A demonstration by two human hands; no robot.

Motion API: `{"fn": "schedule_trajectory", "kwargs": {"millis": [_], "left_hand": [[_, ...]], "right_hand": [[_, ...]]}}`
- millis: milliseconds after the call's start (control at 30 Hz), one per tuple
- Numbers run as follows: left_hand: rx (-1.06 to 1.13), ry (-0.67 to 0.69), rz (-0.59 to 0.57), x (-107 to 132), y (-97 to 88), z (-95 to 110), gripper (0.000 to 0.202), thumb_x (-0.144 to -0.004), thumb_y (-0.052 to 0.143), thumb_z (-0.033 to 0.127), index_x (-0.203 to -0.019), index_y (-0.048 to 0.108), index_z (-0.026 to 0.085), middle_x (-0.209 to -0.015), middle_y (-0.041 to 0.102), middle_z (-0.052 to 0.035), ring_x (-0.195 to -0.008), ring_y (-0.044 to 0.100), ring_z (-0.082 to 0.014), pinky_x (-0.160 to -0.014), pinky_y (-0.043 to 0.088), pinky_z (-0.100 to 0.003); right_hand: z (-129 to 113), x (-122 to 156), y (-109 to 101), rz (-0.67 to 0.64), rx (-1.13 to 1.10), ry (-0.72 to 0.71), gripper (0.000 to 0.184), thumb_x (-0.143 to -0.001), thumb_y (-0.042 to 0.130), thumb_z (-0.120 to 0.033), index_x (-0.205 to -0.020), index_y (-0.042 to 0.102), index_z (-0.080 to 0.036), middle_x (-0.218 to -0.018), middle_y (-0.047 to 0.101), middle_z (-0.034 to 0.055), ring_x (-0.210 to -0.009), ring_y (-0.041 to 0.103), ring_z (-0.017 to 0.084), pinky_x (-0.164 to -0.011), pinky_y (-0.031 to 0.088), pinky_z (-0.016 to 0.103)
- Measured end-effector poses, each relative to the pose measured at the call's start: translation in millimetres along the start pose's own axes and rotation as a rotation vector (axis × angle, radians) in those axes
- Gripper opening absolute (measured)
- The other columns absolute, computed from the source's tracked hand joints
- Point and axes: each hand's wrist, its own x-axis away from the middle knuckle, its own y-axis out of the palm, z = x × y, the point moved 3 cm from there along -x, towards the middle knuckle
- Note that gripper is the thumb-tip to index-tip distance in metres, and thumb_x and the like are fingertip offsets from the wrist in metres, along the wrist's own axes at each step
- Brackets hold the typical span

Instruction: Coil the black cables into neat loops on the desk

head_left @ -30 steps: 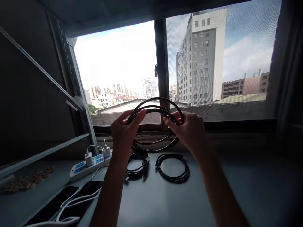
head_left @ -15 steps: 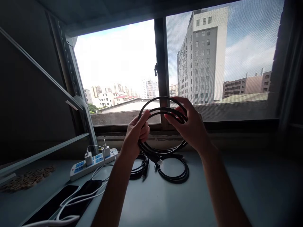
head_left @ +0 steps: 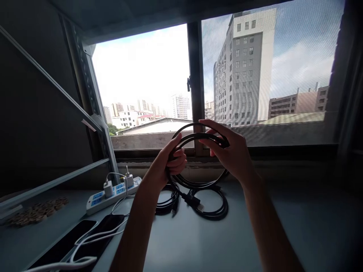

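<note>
A black cable (head_left: 198, 185), wound into several loops, is held up between my two hands above the table. My left hand (head_left: 170, 160) is closed round the left side of the loops, thumb pointing up. At the upper right, my right hand (head_left: 229, 147) grips the loops between thumb and fingers. The cable's black plug (head_left: 192, 200) with a metal tip hangs from the lower left of the coil. Below it on the table lie a coiled black cable (head_left: 221, 216) and, left of that, another coiled black cable (head_left: 164, 207), partly behind my left arm.
A white power strip (head_left: 113, 194) with two plugged-in chargers stands at left. White cords (head_left: 99, 237) run across two dark phones (head_left: 75, 236) in front. Small brown pieces (head_left: 39, 211) lie at far left. A window and a metal shelf frame (head_left: 103, 130) rise behind.
The held coil has shifted slightly right and down with both hands. Its plug end now hangs more plainly in view, over the right coil on the table.
</note>
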Motion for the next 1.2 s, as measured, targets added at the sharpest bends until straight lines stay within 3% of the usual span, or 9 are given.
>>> {"fn": "schedule_trajectory", "kwargs": {"millis": [167, 333, 467, 567, 667, 767, 867, 1067, 1200], "left_hand": [[0.052, -0.041, -0.150, 1.6, 1.7, -2.6, 0.053, -0.074, 0.053, 0.063, -0.053, 0.032, 0.020, -0.040, 0.012, 0.0079, -0.037, 0.011, -0.0063, -0.036, 0.010, -0.021], [0.029, -0.020, -0.159, 4.8, 7.6, -2.4, 0.054, -0.074, 0.043, 0.072, -0.062, 0.047, 0.020, -0.038, 0.016, 0.0077, -0.034, 0.015, -0.0070, -0.035, 0.014, -0.022], [-0.010, -0.059, -0.184, 8.0, 9.8, -2.0, 0.050, -0.083, 0.037, 0.064, -0.075, 0.058, 0.019, -0.036, 0.023, 0.0057, -0.034, 0.032, -0.0094, -0.035, 0.023, -0.020], [0.025, -0.101, -0.234, 9.3, 10.0, -2.2, 0.046, -0.083, 0.042, 0.060, -0.069, 0.059, 0.019, -0.035, 0.024, 0.0055, -0.035, 0.039, -0.0107, -0.038, 0.033, -0.021], [0.050, -0.108, -0.260, 9.8, 10.2, -1.2, 0.045, -0.083, 0.046, 0.056, -0.061, 0.055, 0.018, -0.039, 0.036, 0.0031, -0.039, 0.044, -0.0115, -0.042, 0.038, -0.022], [0.031, -0.112, -0.359, 11.1, 12.3, -0.5, 0.050, -0.085, 0.041, 0.057, -0.061, 0.055, 0.016, -0.045, 0.047, -0.0004, -0.047, 0.054, -0.0149, -0.048, 0.042, -0.024], [-0.017, -0.136, -0.498, 13.7, 13.4, -2.0, 0.056, -0.086, 0.036, 0.060, -0.075, 0.062, 0.012, -0.050, 0.055, -0.0041, -0.064, 0.064, -0.0220, -0.060, 0.046, -0.027], [0.127, -0.061, -0.606, 14.4, 15.8, -4.9, 0.046, -0.083, 0.049, 0.052, -0.099, 0.063, 0.011, -0.066, 0.063, -0.0056, -0.081, 0.065, -0.0268, -0.082, 0.045, -0.036], [0.260, -0.031, -0.707, 14.2, 26.9, -5.5, 0.028, -0.082, 0.056, 0.040, -0.088, 0.064, 0.014, -0.066, 0.062, -0.0034, -0.088, 0.064, -0.0265, -0.083, 0.046, -0.034]], "right_hand": [[-1.0, -0.5, -0.2, 0.011, 0.019, -0.075, 0.025, -0.087, 0.063, -0.024, -0.111, 0.064, -0.028, -0.090, 0.058, -0.0020, -0.050, 0.049, 0.009, -0.049, 0.042, 0.021], [-0.2, -1.6, -3.0, 0.052, 0.009, -0.087, 0.023, -0.084, 0.064, -0.019, -0.106, 0.067, -0.026, -0.080, 0.057, -0.0024, -0.052, 0.052, 0.011, -0.049, 0.042, 0.022], [-2.9, -1.3, -0.4, 0.080, -0.043, -0.109, 0.020, -0.081, 0.061, -0.010, -0.091, 0.071, -0.025, -0.083, 0.059, -0.0017, -0.060, 0.055, 0.013, -0.052, 0.044, 0.022], [-6.5, -1.3, 3.6, 0.091, -0.039, -0.120, 0.016, -0.082, 0.061, -0.013, -0.084, 0.072, -0.025, -0.083, 0.060, -0.0011, -0.066, 0.057, 0.015, -0.052, 0.044, 0.022], [-7.1, -2.1, 6.3, 0.080, -0.030, -0.110, 0.014, -0.083, 0.060, -0.014, -0.084, 0.071, -0.023, -0.082, 0.059, -0.0011, -0.066, 0.056, 0.014, -0.050, 0.043, 0.021], [-4.5, -3.1, 7.7, 0.036, -0.078, -0.099, 0.011, -0.081, 0.061, -0.013, -0.083, 0.068, -0.020, -0.081, 0.059, -0.0014, -0.063, 0.056, 0.013, -0.049, 0.042, 0.019], [-1.8, -2.9, 8.5, -0.001, -0.071, -0.079, 0.004, -0.081, 0.062, -0.015, -0.080, 0.063, -0.018, -0.075, 0.059, -0.0019, -0.062, 0.056, 0.013, -0.052, 0.041, 0.019], [1.6, -1.1, 11.4, 0.032, -0.072, -0.036, 0.014, -0.082, 0.062, -0.015, -0.094, 0.058, -0.020, -0.082, 0.060, -0.0024, -0.067, 0.058, 0.013, -0.051, 0.040, 0.018], [5.8, -2.2, 12.9, -0.008, -0.102, -0.070, 0.024, -0.079, 0.051, -0.004, -0.093, 0.062, -0.019, -0.084, 0.061, -0.0026, -0.070, 0.060, 0.012, -0.053, 0.043, 0.017]]}}
